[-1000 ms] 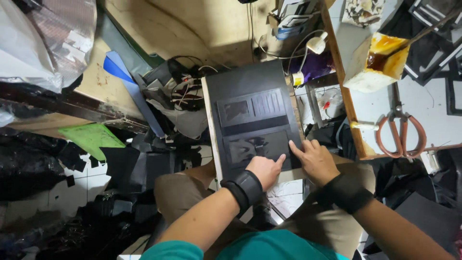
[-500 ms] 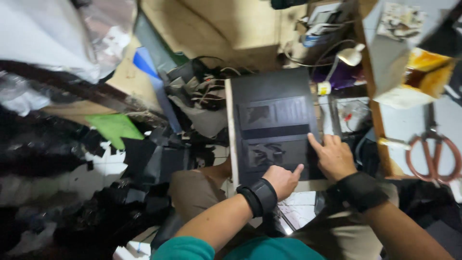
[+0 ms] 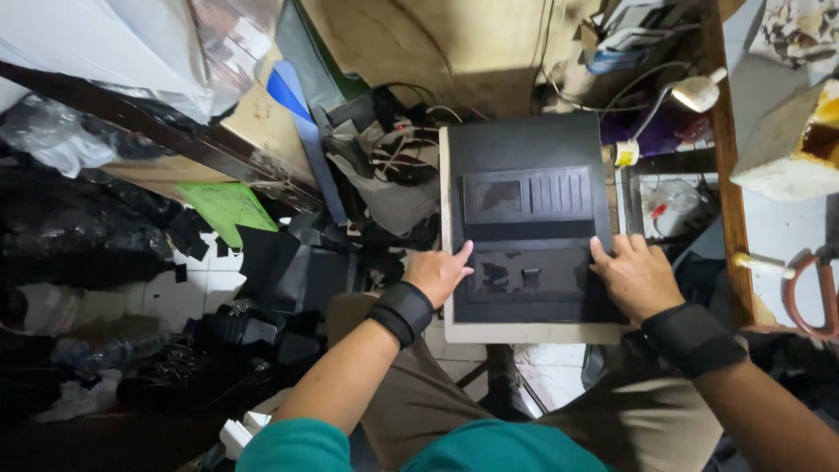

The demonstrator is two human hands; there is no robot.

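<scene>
I saw the black panel (image 3: 527, 218) lying flat on a pale board (image 3: 524, 333) over my lap, long axis running away from me. My left hand (image 3: 440, 273) and right hand (image 3: 635, 278) pressed spread fingers on its near edges.

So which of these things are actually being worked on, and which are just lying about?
In hand:
- black sheet on the pale board
- left hand at its left edge
- right hand at its right edge

Lying about:
- scissors
- desk lamp
- green scrap
- tangled cables
</scene>
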